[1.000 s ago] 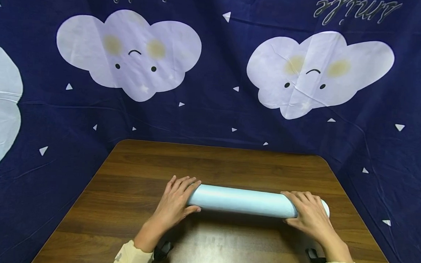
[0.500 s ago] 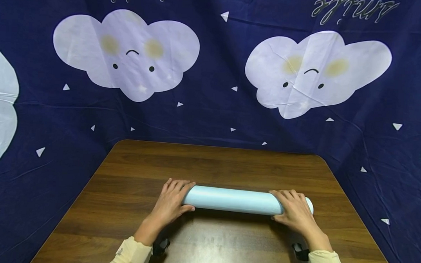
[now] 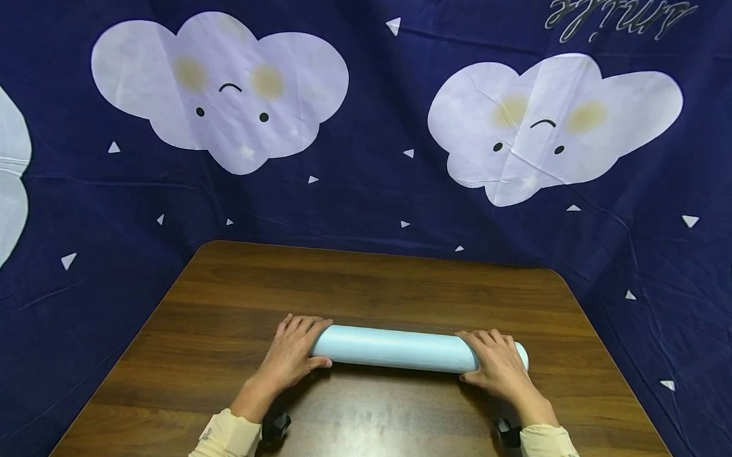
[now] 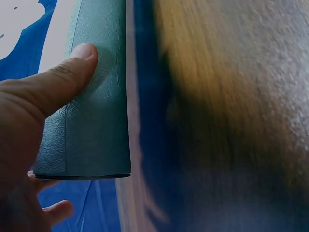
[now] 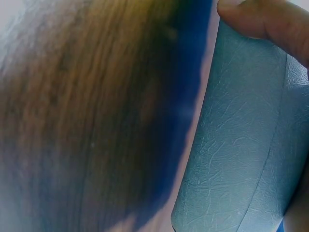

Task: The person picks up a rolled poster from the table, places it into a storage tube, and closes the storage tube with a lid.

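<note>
A pale blue roll (image 3: 391, 347) with a leathery, creased surface lies crosswise over the near half of the table. My left hand (image 3: 289, 355) grips its left end from above, thumb on the near side. At the right end my right hand (image 3: 496, 364) holds it the same way, and a short rounded stub shows beyond the fingers. In the left wrist view the thumb (image 4: 67, 79) presses the roll (image 4: 99, 125), whose end has a thin dark edge. The right wrist view shows the other thumb (image 5: 263, 19) against the roll (image 5: 231, 130). Most fingertips are hidden behind it.
The brown wood-grain table (image 3: 363, 283) has rounded far corners. Behind and beside it hangs a dark blue cloth (image 3: 367, 201) printed with clouds and small triangles. A black strap sits at each wrist, by cream sleeves.
Both hands and the roll have shifted left, the right hand further than the left. The roll appears slightly shorter in view. Both hands keep their hold.
</note>
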{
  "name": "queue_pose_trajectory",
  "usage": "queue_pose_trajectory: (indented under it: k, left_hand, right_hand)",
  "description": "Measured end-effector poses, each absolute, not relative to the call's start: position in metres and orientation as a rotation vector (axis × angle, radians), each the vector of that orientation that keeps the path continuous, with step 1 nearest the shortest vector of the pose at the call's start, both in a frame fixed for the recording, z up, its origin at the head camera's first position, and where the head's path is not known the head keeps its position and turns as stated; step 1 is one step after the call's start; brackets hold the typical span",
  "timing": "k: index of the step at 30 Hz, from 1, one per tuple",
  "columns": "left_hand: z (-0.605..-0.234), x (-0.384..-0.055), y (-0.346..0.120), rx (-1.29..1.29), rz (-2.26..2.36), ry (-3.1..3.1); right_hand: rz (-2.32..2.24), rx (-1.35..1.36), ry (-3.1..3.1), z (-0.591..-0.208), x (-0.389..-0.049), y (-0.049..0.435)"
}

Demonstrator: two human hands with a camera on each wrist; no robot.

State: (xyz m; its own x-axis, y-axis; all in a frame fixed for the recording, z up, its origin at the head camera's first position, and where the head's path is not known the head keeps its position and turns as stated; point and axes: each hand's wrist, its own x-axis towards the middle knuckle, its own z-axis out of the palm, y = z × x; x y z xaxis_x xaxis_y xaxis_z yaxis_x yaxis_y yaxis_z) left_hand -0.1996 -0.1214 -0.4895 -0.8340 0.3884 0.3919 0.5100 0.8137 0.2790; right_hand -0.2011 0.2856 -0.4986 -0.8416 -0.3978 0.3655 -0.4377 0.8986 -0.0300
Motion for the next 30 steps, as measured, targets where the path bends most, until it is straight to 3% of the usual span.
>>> queue_pose_trajectory:
  k: [30]
  left_hand:
    - [-0.502,-0.201,-0.126,-0.673,-0.530,-2.727]
  right_hand:
    - [0.101,0.640,-2.744,-0.507,-0.202,0.279]
